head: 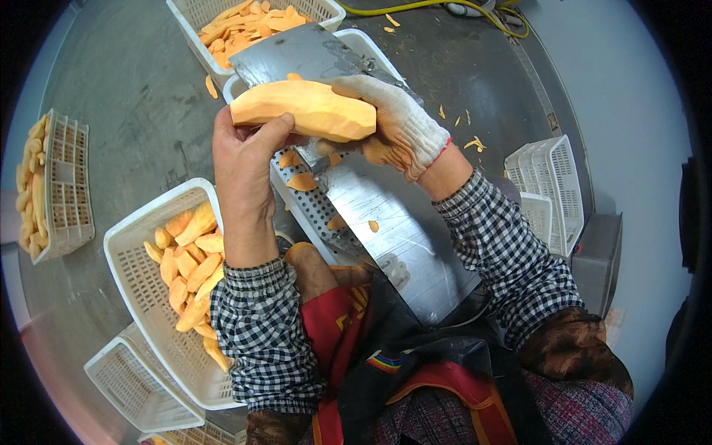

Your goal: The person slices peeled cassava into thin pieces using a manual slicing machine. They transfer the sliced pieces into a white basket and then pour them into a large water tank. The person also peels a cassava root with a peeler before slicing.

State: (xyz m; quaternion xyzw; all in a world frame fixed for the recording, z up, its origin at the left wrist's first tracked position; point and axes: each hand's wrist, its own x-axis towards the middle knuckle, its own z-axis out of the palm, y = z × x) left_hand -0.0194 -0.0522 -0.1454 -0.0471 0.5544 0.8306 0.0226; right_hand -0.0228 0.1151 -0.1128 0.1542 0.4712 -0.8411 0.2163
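Observation:
A large peeled sweet potato (306, 108) lies between my two hands, above a metal sheet. My bare left hand (247, 144) pinches its left end, thumb in front. My right hand (389, 122), in a soiled white knit glove with a red edge, grips the right end. Beneath it, a bright sloping metal board (395, 239) runs down towards my lap, with one orange slice on it. Beside the board is a perforated metal plate (320, 208) bearing several orange slices. The part of the metalwork right under the sweet potato is hidden by my hands.
A white plastic basket (130, 267) of peeled pieces stands at my left. Another basket (192, 36) with orange slices is at the top. A crate of peeled roots (69, 183) stands far left. Stacked white baskets (564, 194) are at the right. A yellow hose (411, 6) crosses the floor.

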